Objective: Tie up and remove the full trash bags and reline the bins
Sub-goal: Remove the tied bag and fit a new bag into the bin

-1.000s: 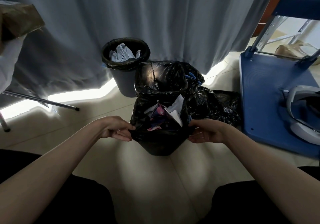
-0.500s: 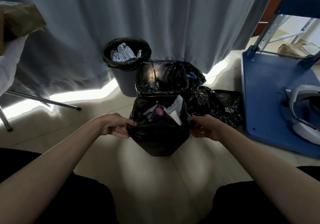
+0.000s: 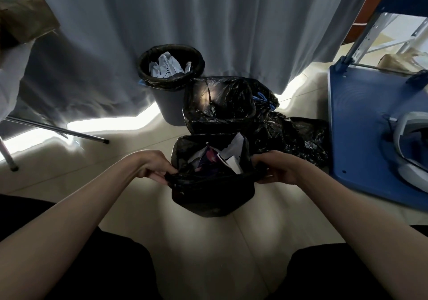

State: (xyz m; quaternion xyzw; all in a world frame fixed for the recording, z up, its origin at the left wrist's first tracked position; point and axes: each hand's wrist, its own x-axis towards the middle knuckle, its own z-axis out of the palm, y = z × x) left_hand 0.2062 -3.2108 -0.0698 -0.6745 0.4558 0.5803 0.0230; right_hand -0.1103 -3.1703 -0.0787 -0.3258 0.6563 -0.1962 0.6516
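My left hand (image 3: pixel 154 166) and right hand (image 3: pixel 275 167) are each closed on the rolled rim of the near bag (image 3: pixel 212 184), pinching the black film at its nine and three o'clock edges. My fingers are curled tight around gathered plastic; nothing else is in them. The bag sits in its bin on the floor straight ahead at twelve o'clock, between my knees, with crumpled paper (image 3: pixel 234 153) and a purple wrapper (image 3: pixel 209 159) showing in its mouth.

Compared with a second ago, the near rim has come off the bin's lip and bunched into a rope between my fists, and my hands have drawn slightly closer to me. I judge that means the liner is free on this side, so the tie-up step has started but no knot exists yet.

Beyond it, still at twelve, a second black-lined bin (image 3: pixel 218 105) looks empty inside, touching the near one's far side. A round bin (image 3: pixel 171 77) at eleven o'clock holds white paper and is untouched. Loose black bags (image 3: pixel 296 135) lie at one o'clock beside the blue platform (image 3: pixel 361 123).

Next I would need to free the far rim, then bring both fists together.
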